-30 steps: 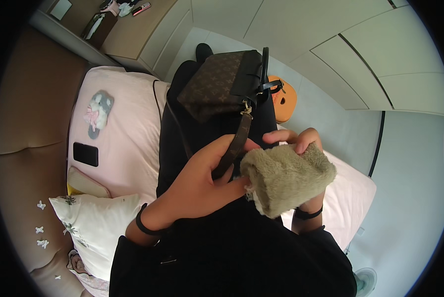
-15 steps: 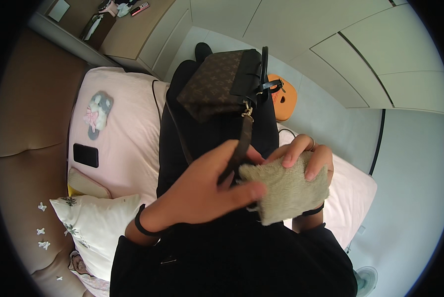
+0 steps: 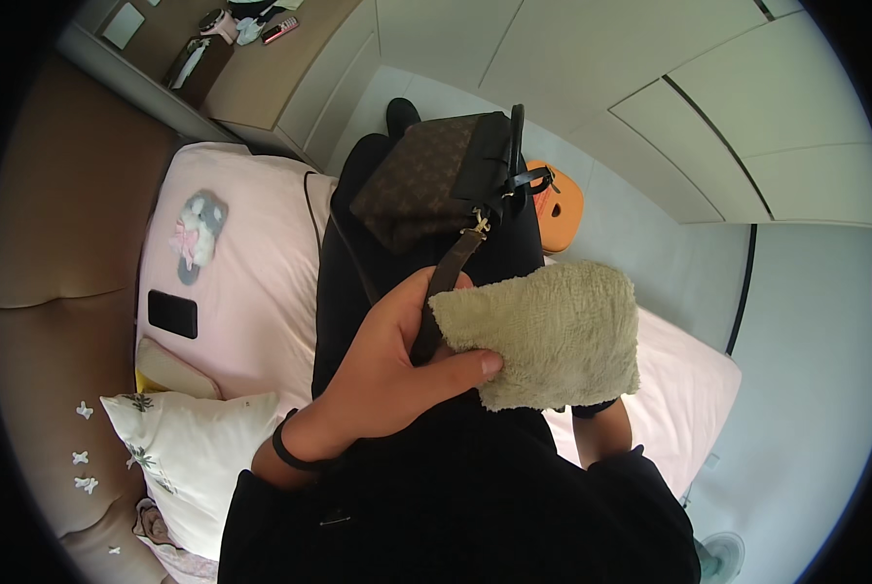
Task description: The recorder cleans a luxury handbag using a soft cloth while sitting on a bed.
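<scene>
A dark brown patterned handbag (image 3: 421,180) with black trim rests on my lap. Its brown strap (image 3: 453,263) runs from a gold clasp down into my left hand (image 3: 392,346), which is closed around it. The thumb of that hand also pinches the left edge of a folded, fuzzy grey-green cloth (image 3: 563,331). Behind the cloth, my right hand is hidden; only its wrist (image 3: 603,438) with a dark band shows below the lower edge, so its fingers cannot be made out.
On the pink bed sheet (image 3: 261,253) to my left are a grey plush toy (image 3: 199,237), a black phone (image 3: 172,314) and a white pillow (image 3: 207,457). An orange case (image 3: 558,219) stands on the floor beyond my knees. Cabinets (image 3: 582,58) line the far side.
The cloth has been spread flatter and turned upright, and now covers my right hand's fingers, which showed on top of it before. My left hand still grips the strap.
</scene>
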### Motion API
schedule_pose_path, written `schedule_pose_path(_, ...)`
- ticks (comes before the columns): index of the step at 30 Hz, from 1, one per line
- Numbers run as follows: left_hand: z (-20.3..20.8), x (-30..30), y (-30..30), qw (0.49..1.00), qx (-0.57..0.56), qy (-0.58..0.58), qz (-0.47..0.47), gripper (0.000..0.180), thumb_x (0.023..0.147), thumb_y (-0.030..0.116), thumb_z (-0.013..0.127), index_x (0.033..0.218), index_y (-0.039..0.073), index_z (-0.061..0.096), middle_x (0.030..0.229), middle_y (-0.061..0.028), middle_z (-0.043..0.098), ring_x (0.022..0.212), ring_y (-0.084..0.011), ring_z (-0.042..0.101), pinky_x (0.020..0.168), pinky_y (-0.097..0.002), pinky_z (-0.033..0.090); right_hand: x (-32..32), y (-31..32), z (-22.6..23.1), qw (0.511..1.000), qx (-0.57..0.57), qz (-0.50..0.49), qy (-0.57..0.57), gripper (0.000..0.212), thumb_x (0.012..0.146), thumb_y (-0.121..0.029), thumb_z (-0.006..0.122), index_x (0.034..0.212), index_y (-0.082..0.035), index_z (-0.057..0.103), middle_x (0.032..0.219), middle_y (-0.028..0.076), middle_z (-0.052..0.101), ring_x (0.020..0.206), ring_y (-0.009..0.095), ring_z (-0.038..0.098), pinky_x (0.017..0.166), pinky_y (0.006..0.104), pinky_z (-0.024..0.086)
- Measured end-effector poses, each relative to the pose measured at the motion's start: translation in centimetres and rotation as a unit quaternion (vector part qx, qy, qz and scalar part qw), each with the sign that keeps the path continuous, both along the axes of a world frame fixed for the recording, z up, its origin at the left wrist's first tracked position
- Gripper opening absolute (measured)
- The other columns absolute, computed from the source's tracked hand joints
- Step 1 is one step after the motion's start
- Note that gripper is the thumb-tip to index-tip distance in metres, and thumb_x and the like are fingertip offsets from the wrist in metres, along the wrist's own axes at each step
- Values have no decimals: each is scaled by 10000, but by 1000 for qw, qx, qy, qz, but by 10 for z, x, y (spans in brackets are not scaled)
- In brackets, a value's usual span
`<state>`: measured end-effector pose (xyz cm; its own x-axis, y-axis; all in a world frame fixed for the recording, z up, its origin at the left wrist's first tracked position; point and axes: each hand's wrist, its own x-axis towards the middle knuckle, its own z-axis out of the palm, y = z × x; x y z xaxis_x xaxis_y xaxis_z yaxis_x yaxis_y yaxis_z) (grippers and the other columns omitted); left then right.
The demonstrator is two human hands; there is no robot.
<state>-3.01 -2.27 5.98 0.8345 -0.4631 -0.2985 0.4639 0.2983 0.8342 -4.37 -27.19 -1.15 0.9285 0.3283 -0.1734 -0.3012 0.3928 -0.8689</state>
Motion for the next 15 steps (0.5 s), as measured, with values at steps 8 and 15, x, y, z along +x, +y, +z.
schedule_pose_path(8,-5,4,-10,998,-59,-1,32,577,849,42,740,1364,-6,485,1379,-96,541,1232,-156,522,1057,-325,410,16,44,20,989,81,56,-106,811,901,-395,730,1521,0,389,1519,171,466,1373,280,505,1104,409,461)
schedule_pose_path(15,-10,-1,-9,999,-7,-53,9,506,855,25,745,1290,21,487,1258,-62,569,1137,-123,542,984,-298,434,17,38,4,990,51,121,59,1558,384,-644,973,1595,-25,214,1573,189,381,1445,317,406,1177,470,350)
